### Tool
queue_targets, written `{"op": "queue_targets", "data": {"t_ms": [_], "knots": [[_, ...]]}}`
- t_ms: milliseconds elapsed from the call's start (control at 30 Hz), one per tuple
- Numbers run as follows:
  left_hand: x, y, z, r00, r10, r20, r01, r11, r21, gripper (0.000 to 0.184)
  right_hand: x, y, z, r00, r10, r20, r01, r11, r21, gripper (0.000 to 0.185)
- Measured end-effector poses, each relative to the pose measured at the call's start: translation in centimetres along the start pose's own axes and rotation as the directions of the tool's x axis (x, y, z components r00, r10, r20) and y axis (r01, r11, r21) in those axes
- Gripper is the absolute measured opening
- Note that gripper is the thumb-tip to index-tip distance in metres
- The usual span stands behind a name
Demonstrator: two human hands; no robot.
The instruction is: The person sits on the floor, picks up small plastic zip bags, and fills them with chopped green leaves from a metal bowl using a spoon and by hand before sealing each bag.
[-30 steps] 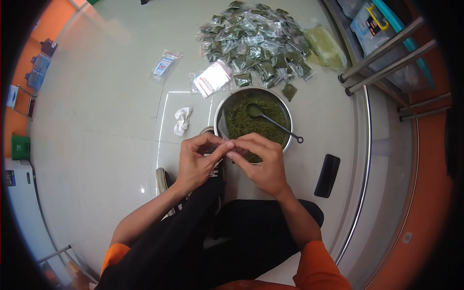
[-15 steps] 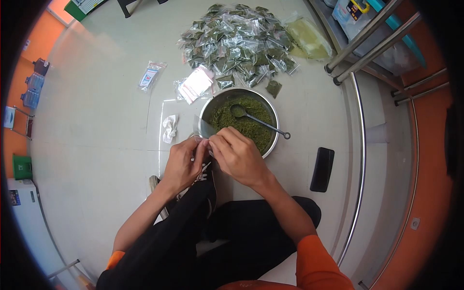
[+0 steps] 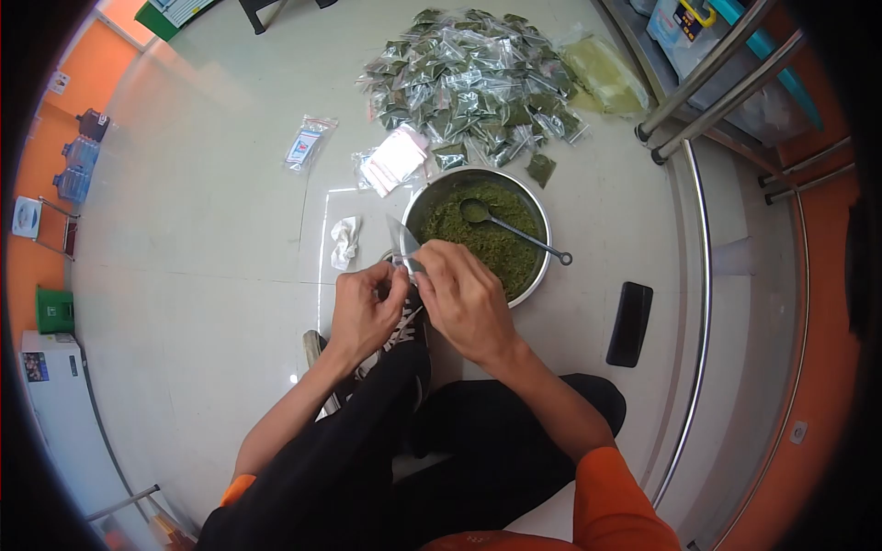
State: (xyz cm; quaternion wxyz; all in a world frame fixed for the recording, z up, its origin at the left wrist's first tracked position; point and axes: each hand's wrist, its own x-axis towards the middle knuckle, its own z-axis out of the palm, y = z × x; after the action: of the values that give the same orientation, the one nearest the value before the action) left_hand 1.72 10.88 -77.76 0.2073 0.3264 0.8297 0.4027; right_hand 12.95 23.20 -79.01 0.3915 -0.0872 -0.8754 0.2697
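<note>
Between my two hands is a small clear plastic bag point(image 3: 401, 237), with nothing visible inside it. My left hand point(image 3: 366, 317) pinches it from the left with thumb and fingers. From the other side my right hand point(image 3: 467, 298) grips it, its fingers curled and partly hiding the bag. Just beyond my right hand stands a steel bowl point(image 3: 547, 216) holding chopped or ground green leafy material point(image 3: 505, 257). A dark long-handled ladle point(image 3: 519, 236) rests in the bowl, its looped handle end reaching over the right rim.
A heap of filled zip bags point(image 3: 469, 87) lies beyond the bowl, beside a large yellowish plastic bag point(image 3: 602, 73). Packs of bags point(image 3: 395, 161), another packet point(image 3: 308, 145) and crumpled white tissue point(image 3: 344, 241) lie leftward. A phone point(image 3: 630, 323) and metal rails point(image 3: 703, 294) are rightward.
The whole view has shifted slightly. My hands have separated a little at the fingertips, and the clear bag now shows as a narrower, tilted shape between them.
</note>
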Motion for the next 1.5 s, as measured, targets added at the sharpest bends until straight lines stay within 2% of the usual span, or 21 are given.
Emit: {"op": "queue_targets", "data": {"t_ms": [67, 167, 233, 300, 333, 367, 433, 467, 567, 600, 700, 833, 967, 1033, 1133, 1200, 1267, 1333, 1400, 1467, 1500], "knots": [[-0.2, 0.9, -0.5, 1.0, 0.008, 0.018, -0.008, 1.0, 0.016, 0.029, -0.4, 0.2, 0.5, 1.0, -0.007, 0.019, 0.007, 1.0, 0.012, 0.03], [-0.5, 0.7, -0.2, 0.998, 0.06, 0.037, -0.061, 0.998, 0.02, 0.029, -0.6, 1.1, 0.4, 0.992, 0.111, 0.058, -0.119, 0.978, 0.171, 0.025], [-0.5, 0.8, -0.3, 0.984, 0.12, 0.135, -0.125, 0.991, 0.037, 0.027, -0.2, 1.8, 0.0, 0.967, 0.247, 0.059, -0.254, 0.938, 0.234, 0.024], [0.0, 1.2, -0.4, 0.837, 0.537, -0.106, -0.521, 0.841, 0.146, 0.054, 0.3, 2.0, -0.9, 0.957, 0.281, 0.069, -0.289, 0.928, 0.234, 0.018], [0.3, 0.9, -0.8, 0.809, 0.585, -0.05, -0.563, 0.797, 0.219, 0.077, 0.6, 2.1, -1.3, 0.955, 0.272, 0.119, -0.296, 0.905, 0.306, 0.014], [0.7, 0.9, -1.0, 0.811, 0.583, -0.051, -0.56, 0.798, 0.223, 0.077, 0.9, 1.9, -1.6, 0.951, 0.259, 0.169, -0.305, 0.875, 0.376, 0.01], [1.2, 1.1, -1.5, 0.748, 0.659, 0.079, -0.618, 0.648, 0.445, 0.076, 1.2, 1.3, -1.6, 0.96, 0.215, 0.181, -0.273, 0.865, 0.42, 0.011], [1.5, 0.4, -1.3, 0.723, 0.681, 0.114, -0.645, 0.606, 0.465, 0.074, 1.0, 1.0, -1.5, 0.957, 0.197, 0.214, -0.275, 0.85, 0.449, 0.015], [1.6, -1.3, -1.2, 0.774, 0.591, 0.23, -0.628, 0.666, 0.403, 0.07, 1.0, 0.8, -1.4, 0.946, 0.183, 0.268, -0.293, 0.835, 0.466, 0.021], [1.6, -0.8, -0.8, 0.735, 0.664, 0.133, -0.645, 0.626, 0.438, 0.063, 1.0, 0.8, -1.5, 0.939, 0.187, 0.288, -0.306, 0.836, 0.455, 0.023], [1.4, -0.8, -1.4, 0.79, 0.579, 0.203, -0.604, 0.676, 0.422, 0.062, 1.1, 0.6, -1.7, 0.923, 0.202, 0.327, -0.34, 0.827, 0.448, 0.027], [1.6, -1.1, -1.5, 0.786, 0.585, 0.2, -0.609, 0.678, 0.411, 0.058, 1.2, 0.6, -1.9, 0.911, 0.245, 0.331, -0.386, 0.789, 0.478, 0.026], [1.6, -0.9, -1.7, 0.767, 0.59, 0.251, -0.637, 0.654, 0.408, 0.053, 1.0, 1.6, -2.0, 0.934, 0.127, 0.334, -0.28, 0.841, 0.462, 0.022], [1.7, -0.9, -1.6, 0.749, 0.62, 0.233, -0.657, 0.652, 0.378, 0.052, 1.3, 1.7, -2.1, 0.892, 0.263, 0.369, -0.419, 0.789, 0.449, 0.017], [1.6, -0.8, -1.5, 0.809, 0.566, 0.16, -0.587, 0.763, 0.269, 0.052, 1.6, 1.4, -2.5, 0.851, 0.337, 0.403, -0.504, 0.738, 0.448, 0.014], [1.7, -0.6, -1.7, 0.886, 0.397, 0.24, -0.409, 0.913, -0.001, 0.053, 1.2, 2.0, -2.5, 0.836, 0.348, 0.425, -0.533, 0.703, 0.472, 0.017], [1.9, -0.3, -2.3, 0.889, 0.369, 0.273, -0.382, 0.924, -0.005, 0.053, 0.9, 2.7, -2.4, 0.819, 0.358, 0.448, -0.561, 0.665, 0.493, 0.02], [2.0, 0.3, -2.7, 0.889, 0.34, 0.307, -0.355, 0.935, -0.008, 0.054, 0.6, 3.0, -2.3, 0.706, 0.466, 0.533, -0.707, 0.415, 0.573, 0.031], [2.0, 0.9, -3.0, 0.907, 0.308, 0.287, -0.271, 0.949, -0.161, 0.044, 1.1, 2.7, -2.9, 0.705, 0.472, 0.529, -0.708, 0.432, 0.559, 0.031], [2.2, 1.1, -3.6, 0.901, 0.27, 0.34, -0.233, 0.962, -0.145, 0.039, 1.9, 2.1, -3.5, 0.704, 0.479, 0.524, -0.71, 0.449, 0.543, 0.031], [2.4, 1.0, -3.8, 0.891, 0.23, 0.391, -0.195, 0.972, -0.128, 0.035, 2.3, 1.8, -3.6, 0.793, 0.387, 0.47, -0.606, 0.58, 0.545, 0.025]]}}
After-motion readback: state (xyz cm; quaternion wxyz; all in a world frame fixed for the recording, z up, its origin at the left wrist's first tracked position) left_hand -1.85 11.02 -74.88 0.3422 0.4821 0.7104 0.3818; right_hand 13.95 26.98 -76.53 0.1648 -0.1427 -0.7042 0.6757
